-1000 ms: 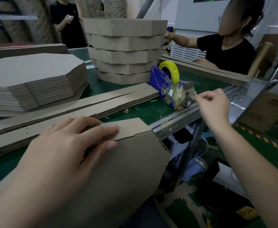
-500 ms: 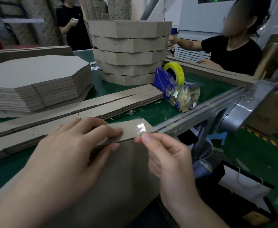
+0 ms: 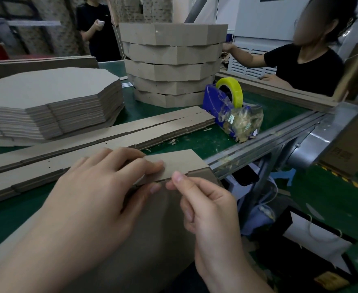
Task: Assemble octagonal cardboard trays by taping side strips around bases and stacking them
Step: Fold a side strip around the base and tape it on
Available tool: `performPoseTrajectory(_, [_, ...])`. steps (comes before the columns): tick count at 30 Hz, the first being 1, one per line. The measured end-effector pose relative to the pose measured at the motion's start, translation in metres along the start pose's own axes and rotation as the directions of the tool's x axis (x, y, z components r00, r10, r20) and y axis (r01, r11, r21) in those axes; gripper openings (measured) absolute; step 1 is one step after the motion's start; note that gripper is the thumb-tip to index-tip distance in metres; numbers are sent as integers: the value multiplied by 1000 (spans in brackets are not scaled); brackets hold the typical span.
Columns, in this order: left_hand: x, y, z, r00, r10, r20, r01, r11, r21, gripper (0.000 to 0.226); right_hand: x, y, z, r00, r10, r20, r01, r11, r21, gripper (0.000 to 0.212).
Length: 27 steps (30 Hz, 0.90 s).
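a worker's left hand (image 3: 93,193) lies curled over a side strip (image 3: 182,163), fingers on top and thumb under its near edge, clamping it against the tilted octagonal base (image 3: 163,218) that hangs off the near edge of the green table (image 3: 195,142). the right hand (image 3: 207,210) pinches the same seam just right of the left fingertips, thumb and forefinger closed on the strip's lower edge, the other fingers curled; whether tape sits under them cannot be told. the strip's free corner juts just right of the grip, close to the metal rail (image 3: 269,142) that borders the table. right of and below the grip the floor lies open, with a dark paper bag (image 3: 313,244) there. just beyond the grip run loose strips (image 3: 110,136) laid flat, and a bare patch of table lies between them and the rail. further beyond and to the right stands a blue tape dispenser (image 3: 214,100) carrying a yellow roll (image 3: 236,89). behind it rises a stack of finished trays (image 3: 173,64), nested one in another. far left of the grip sits a pile of flat bases (image 3: 46,102). a person in black (image 3: 307,68) works across the table; another (image 3: 97,28) stands at the back.
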<state>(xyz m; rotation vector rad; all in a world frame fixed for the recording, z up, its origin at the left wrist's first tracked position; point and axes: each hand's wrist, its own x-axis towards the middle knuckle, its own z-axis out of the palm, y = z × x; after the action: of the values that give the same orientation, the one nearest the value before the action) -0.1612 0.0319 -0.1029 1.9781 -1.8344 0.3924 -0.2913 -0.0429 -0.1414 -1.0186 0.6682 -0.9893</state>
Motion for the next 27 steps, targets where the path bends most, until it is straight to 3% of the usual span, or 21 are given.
performPoseTrajectory(10, [-3,3,-6,1000,15,-25,-16,998,-56,21,-3,2,3,996,93,5,-93,995,39,32])
performPoseTrajectory(13, [-3,0,-7,998,60,35,-59,998,-38,25,-2,1,-3,989,120,81,-118,993,-23,33])
performPoseTrajectory(19, [-4,-1,-12,996,-8,85,20,991,-135,34,2,-5,-17,938,222,267,-190,972,-141,34])
performPoseTrajectory(21, [-1,5,-11,998,-42,37,48,986,-158,34,3,-4,-17,935,219,279,-181,971,-158,34])
performPoseTrajectory(27, [10,30,2,949,-225,-220,229,973,-7,30,1,-6,-14,927,226,298,-169,964,-206,23])
